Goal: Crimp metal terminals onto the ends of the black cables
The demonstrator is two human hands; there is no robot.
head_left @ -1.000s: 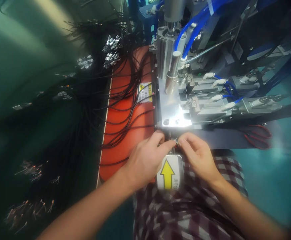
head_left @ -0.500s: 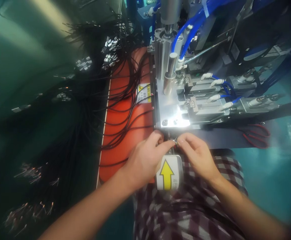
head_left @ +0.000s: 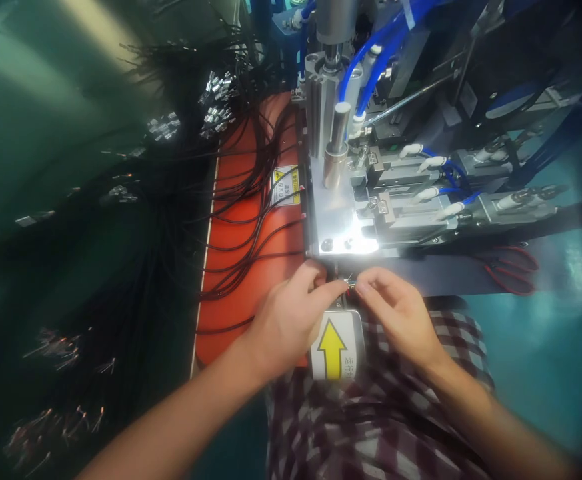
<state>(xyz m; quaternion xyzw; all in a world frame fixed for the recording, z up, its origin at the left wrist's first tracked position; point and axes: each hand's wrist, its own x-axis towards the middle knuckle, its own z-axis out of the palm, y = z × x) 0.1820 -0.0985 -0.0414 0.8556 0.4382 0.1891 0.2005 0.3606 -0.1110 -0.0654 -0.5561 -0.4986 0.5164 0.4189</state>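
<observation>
My left hand [head_left: 295, 310] is closed in a pinch at the front end of the machine [head_left: 345, 227], its thumb and finger on thin wire ends [head_left: 349, 283]. Facing it from the right, my right hand [head_left: 395, 303] also pinches, its fingertips at the same small bright tips; what exactly it grips is too small to make out. Just below the fingers lies a white plate with a yellow arrow [head_left: 333, 347]. Black cables [head_left: 251, 250] run across the orange surface [head_left: 231, 293] to the machine's left edge.
Bundles of black cables with metal ends [head_left: 219, 100] and bare wire tips [head_left: 53, 347] fill the left side. Blue air hoses [head_left: 385, 60] and cylinders stand at the back right. Red-handled scissors [head_left: 513, 270] lie on the right. A checkered cloth [head_left: 395, 420] covers my lap.
The view has shifted slightly. My right fingertips are slightly farther from my left ones. My left hand has kept its pose.
</observation>
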